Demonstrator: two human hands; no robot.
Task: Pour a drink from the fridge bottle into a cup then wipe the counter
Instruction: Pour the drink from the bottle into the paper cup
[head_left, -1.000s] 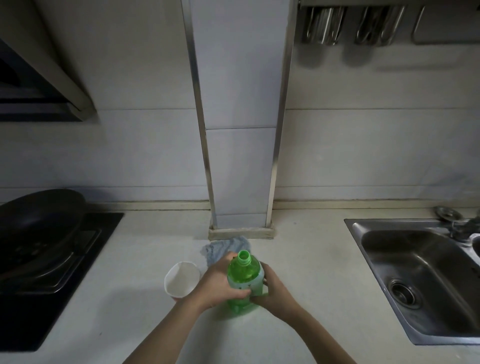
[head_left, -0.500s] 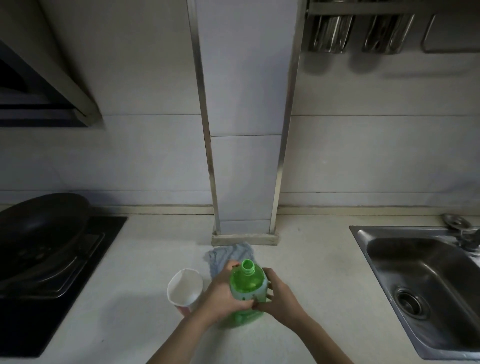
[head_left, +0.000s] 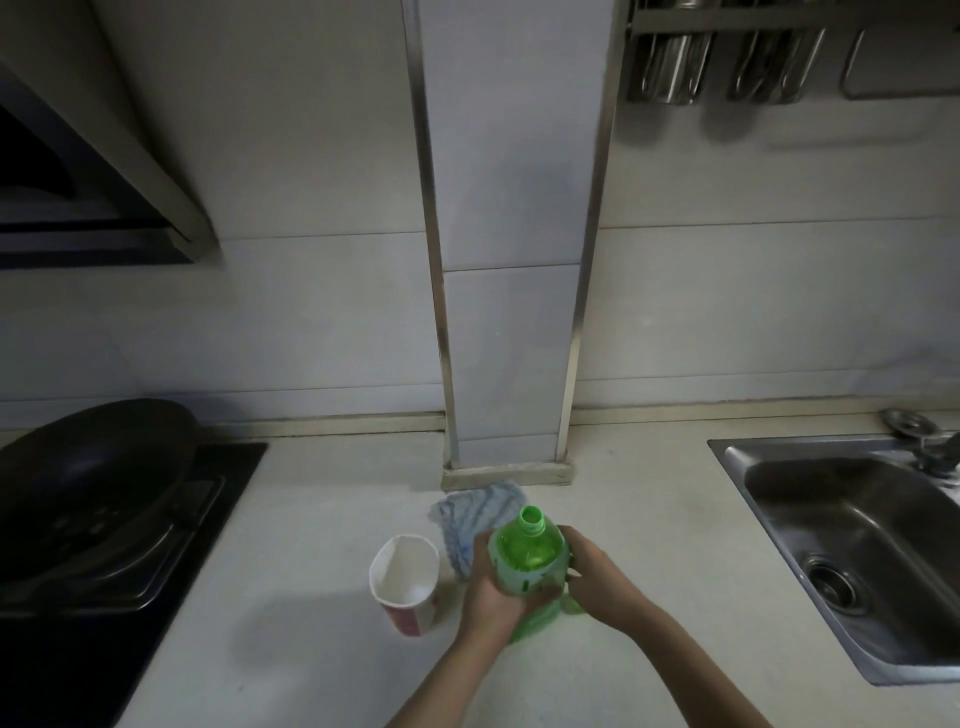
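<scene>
Surface of pale stone (head_left: 311, 519) meets a steel sink (head_left: 831, 499). An uncapped green plastic bottle (head_left: 530, 556) stands upright mid-surface, left hand (head_left: 488, 597) and right hand (head_left: 597, 577) both wrapped round it; white paper cup (head_left: 405, 582) just left, striped blue cloth (head_left: 467, 519) behind.

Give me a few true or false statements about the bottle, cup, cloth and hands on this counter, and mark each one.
1. The green bottle has no cap on. True.
2. The paper cup stands to the right of the bottle. False: it stands to its left.
3. The left hand and the right hand both hold the bottle. True.
4. The cloth is draped over the cup. False: it lies on the counter behind the bottle.
</scene>
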